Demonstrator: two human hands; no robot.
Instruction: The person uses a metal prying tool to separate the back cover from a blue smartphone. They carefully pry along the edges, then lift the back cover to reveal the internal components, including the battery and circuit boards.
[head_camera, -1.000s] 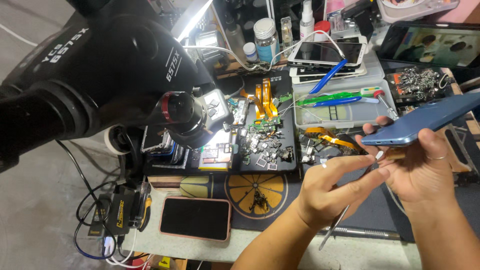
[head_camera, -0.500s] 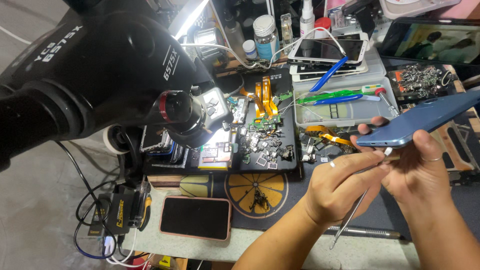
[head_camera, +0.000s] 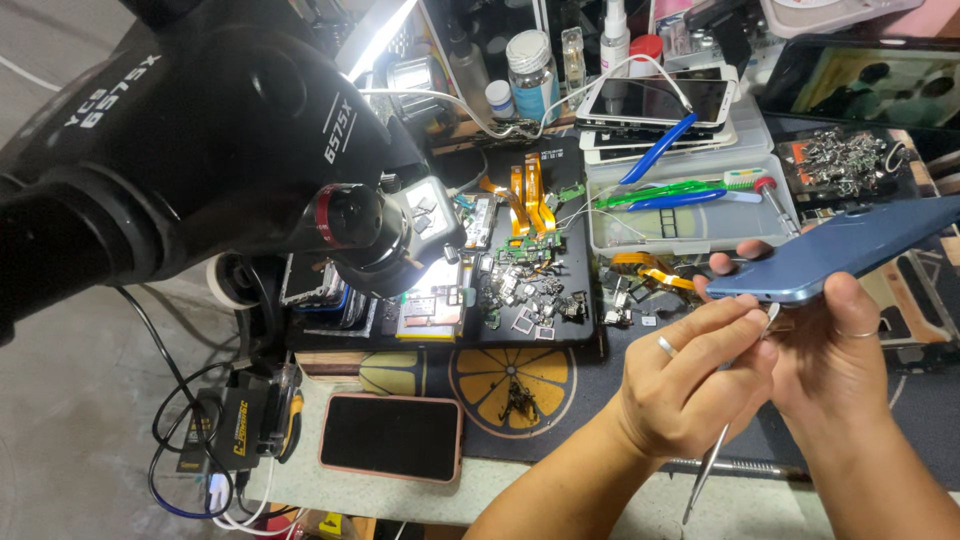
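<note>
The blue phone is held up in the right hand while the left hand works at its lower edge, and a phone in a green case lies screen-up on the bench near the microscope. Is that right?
Not quite. In the head view the right hand does hold the blue phone up, and the left hand is at its lower edge, but the phone lying on the bench has a pink case, not green. It lies screen-up below the microscope.

Bare forearms, a ring on each of the hands: left (head_camera: 690, 385), right (head_camera: 835, 360).
</note>
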